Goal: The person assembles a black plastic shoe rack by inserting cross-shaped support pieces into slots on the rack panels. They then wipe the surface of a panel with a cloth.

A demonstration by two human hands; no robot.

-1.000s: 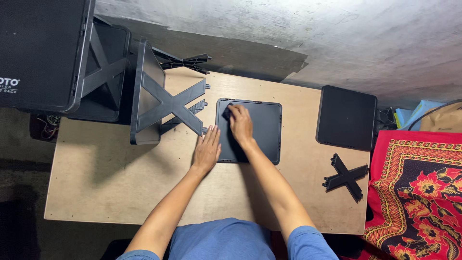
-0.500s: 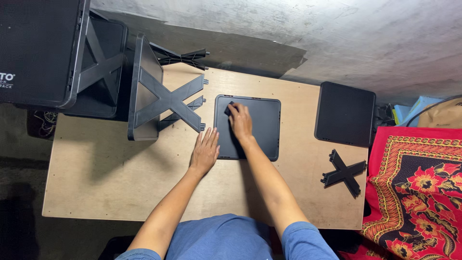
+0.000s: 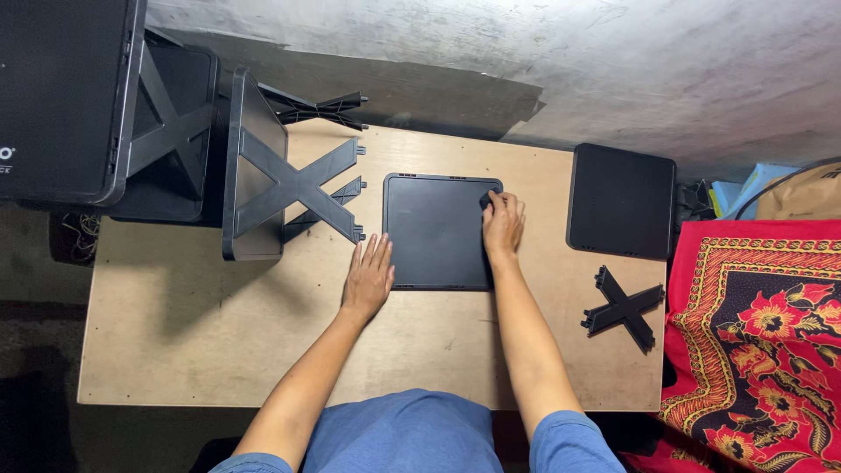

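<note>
Flat square black plastic panel with rounded corners [image 3: 435,231]: lies at the wooden tabletop's [image 3: 184,333] centre. We see our left hand [image 3: 369,278] at its 8 o'clock edge, fingers together, palm flat on the wood. Our right hand [image 3: 502,224] sits at its 2 o'clock corner, fingertips curled, pressing a small dark pad [image 3: 484,201]. Matte face, raised rim, small tabs on the near and far edges.

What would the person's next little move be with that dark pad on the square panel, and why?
Probably draw the right hand down the panel's right edge. It presses a small dark pad at the top right corner of the black square panel, and the strip below it lies uncovered. The left hand lies flat at the panel's left edge, steadying it.
</note>
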